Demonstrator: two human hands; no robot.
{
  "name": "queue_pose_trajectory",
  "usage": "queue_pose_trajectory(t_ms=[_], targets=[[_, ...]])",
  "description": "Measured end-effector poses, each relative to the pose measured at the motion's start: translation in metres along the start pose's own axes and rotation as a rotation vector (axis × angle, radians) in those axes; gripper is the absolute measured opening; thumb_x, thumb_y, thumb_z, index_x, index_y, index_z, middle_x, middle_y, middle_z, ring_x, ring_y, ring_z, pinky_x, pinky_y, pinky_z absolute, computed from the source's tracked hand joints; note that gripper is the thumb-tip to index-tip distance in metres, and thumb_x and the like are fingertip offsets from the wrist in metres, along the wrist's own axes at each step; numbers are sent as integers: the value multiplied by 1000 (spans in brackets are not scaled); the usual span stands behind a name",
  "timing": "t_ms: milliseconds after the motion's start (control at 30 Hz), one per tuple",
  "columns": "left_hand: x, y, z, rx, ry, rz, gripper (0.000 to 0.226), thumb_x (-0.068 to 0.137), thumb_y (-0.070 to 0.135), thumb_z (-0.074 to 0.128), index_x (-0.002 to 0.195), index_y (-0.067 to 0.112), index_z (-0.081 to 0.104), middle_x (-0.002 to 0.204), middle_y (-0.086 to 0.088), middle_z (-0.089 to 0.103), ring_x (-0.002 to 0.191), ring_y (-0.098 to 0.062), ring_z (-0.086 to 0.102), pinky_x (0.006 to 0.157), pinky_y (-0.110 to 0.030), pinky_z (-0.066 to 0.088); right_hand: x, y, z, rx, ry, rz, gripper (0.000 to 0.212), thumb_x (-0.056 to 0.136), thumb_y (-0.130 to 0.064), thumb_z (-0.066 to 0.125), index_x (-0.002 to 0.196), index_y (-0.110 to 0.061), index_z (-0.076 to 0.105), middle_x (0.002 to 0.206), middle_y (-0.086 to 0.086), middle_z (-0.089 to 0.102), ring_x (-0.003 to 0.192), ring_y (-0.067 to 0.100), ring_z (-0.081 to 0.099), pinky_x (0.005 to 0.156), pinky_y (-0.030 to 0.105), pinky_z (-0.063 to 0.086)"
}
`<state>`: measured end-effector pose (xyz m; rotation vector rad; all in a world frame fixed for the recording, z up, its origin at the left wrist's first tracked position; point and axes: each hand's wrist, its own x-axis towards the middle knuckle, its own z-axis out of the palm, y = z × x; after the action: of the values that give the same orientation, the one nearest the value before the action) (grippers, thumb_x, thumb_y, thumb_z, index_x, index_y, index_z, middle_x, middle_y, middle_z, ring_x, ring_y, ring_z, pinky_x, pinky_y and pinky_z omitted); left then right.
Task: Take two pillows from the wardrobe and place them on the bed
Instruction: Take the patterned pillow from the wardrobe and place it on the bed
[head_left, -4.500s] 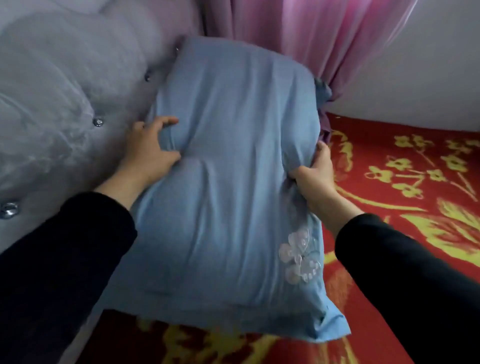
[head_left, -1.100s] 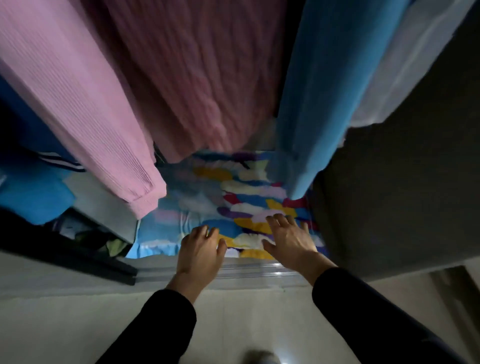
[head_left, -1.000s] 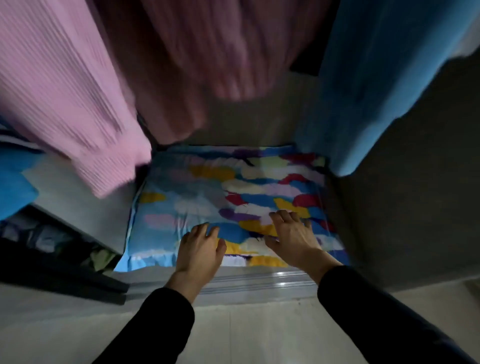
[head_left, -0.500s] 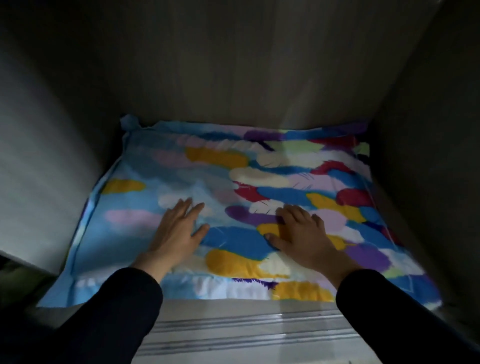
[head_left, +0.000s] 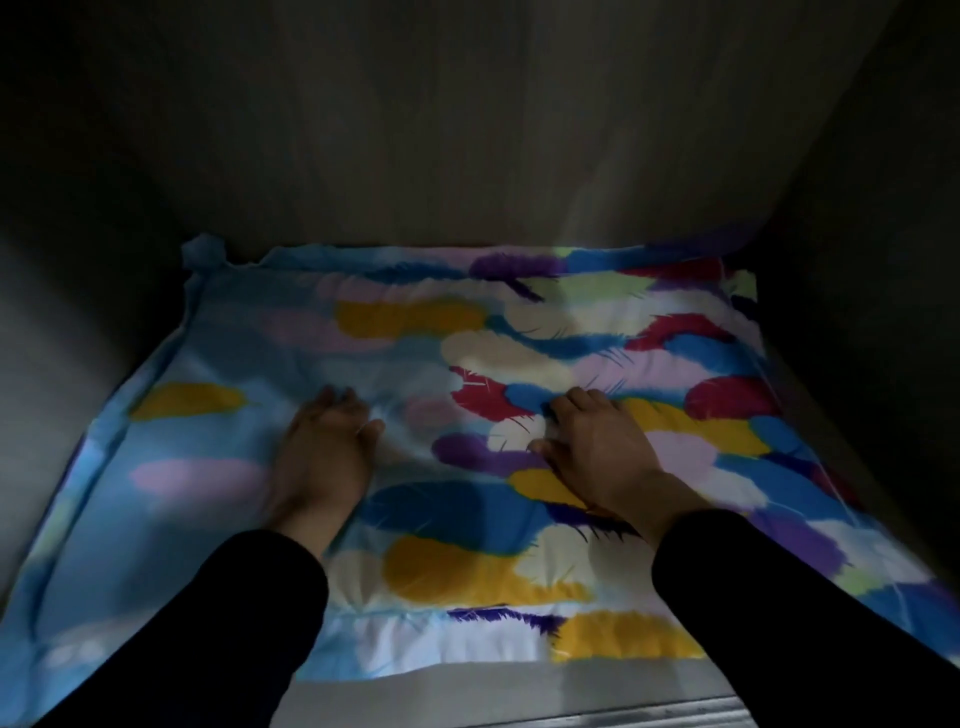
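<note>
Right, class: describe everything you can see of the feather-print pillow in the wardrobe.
The pillow lies flat on the wardrobe floor, filling it nearly wall to wall. Its soft, cloth-like cover is light blue with feathers in yellow, red, purple, pink, white and dark blue, edged by a flat border. The left hand and right hand both press palm-down on its middle, fingers curling into the fabric.

The pillow (head_left: 519, 332) has a light blue cover printed with feather shapes in mustard yellow, cream, crimson, purple, pale pink, royal blue and light green; its left part is mostly plain sky blue, its right part crowded with feathers. The sleeves (head_left: 249, 623) are black. The wardrobe (head_left: 467, 130) walls are grey-brown, with a faint wood grain, dark in shadow.
</note>
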<state>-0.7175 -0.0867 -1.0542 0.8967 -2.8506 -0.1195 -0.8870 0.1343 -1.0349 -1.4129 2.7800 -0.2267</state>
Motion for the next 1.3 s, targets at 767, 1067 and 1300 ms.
queue_pose_trajectory(t_ms=[767,1067,1300], targets=[[-53,66,-35,-521,191,-8,20,88,23,58,101,34,70,115,9,69,118,-16,56,109,-49,16,-72,-38,-107,70,229,-90,30,55,8,60,81,-7,56,78,14,61,70,35,56,49,31,32],[-88,71,-136,-667,156,19,17,87,17,63,100,11,73,105,-9,74,95,-25,69,85,-26,47,-144,-85,-203,110,199,109,19,74,-12,63,92,-12,58,88,10,63,83,31,55,63,38,44],[-138,77,-245,-696,-140,51,14,84,13,65,95,10,74,100,-8,75,91,-21,69,80,-23,44,-213,-132,-302,213,65,304,16,77,-19,63,89,-11,57,88,10,62,82,31,53,62,32,35]])
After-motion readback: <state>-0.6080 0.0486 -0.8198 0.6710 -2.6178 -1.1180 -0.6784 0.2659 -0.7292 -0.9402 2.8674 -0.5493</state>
